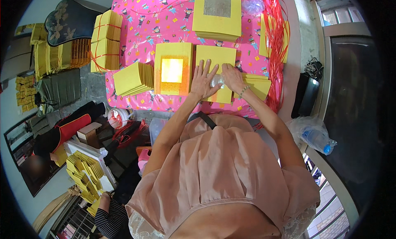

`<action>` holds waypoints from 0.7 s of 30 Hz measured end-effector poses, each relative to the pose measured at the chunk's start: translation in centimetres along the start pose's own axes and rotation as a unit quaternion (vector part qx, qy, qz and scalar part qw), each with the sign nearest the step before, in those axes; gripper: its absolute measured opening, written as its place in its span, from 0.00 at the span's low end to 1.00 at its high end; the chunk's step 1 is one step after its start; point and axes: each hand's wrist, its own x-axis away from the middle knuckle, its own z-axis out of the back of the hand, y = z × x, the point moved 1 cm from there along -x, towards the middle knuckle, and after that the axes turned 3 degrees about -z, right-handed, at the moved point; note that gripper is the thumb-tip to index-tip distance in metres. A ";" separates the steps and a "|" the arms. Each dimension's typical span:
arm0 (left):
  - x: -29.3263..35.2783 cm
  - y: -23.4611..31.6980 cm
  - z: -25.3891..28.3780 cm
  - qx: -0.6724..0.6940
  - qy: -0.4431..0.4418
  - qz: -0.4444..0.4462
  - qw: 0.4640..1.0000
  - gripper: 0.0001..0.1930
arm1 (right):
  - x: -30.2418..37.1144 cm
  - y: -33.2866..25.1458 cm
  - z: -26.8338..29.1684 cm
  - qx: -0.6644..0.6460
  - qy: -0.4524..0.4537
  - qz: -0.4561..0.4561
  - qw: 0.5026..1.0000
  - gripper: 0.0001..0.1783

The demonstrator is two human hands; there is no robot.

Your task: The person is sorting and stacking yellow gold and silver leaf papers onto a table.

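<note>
A sheet of yellow paper (pixel 215 52) with a shiny silver patch (pixel 217 80) lies before me on the pink table cover. Flat across its left part rests my left hand (pixel 202 80), fingers spread and holding nothing. My right hand (pixel 232 77) presses on the right part with curled fingers; what they pinch, if anything, is hidden. Left of the hands is a stack of yellow paper (pixel 173 51) with a bright, glaring square and an orange border. Fanned yellow papers (pixel 258 84) lie partly beneath my right wrist, and another fanned bundle (pixel 134 79) sits at the left.
A thick yellow stack (pixel 216 26) with a silver square stands at the far side. Red-tied bundles (pixel 106 43) sit at the left edge. Red plastic strings (pixel 273 41) hang along the right. A person's striped sleeve (pixel 109 222) shows at lower left, near folded yellow papers (pixel 86 173).
</note>
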 end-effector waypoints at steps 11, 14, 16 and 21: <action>-0.1 -1.2 0.2 0.045 -0.007 -0.028 0.999 0.44 | 0.1 -0.5 1.9 0.048 -0.006 0.035 0.998 0.17; -0.7 -1.7 0.6 0.116 0.014 -0.013 0.993 0.42 | -0.1 -0.1 1.8 0.084 0.124 0.140 0.979 0.20; -0.6 -2.0 1.0 0.196 0.091 -0.019 0.976 0.37 | -0.4 0.3 1.9 0.092 0.138 0.191 0.967 0.17; -0.4 -0.6 2.2 0.125 0.187 0.032 0.974 0.30 | -0.8 2.1 1.3 0.138 0.157 0.286 0.935 0.09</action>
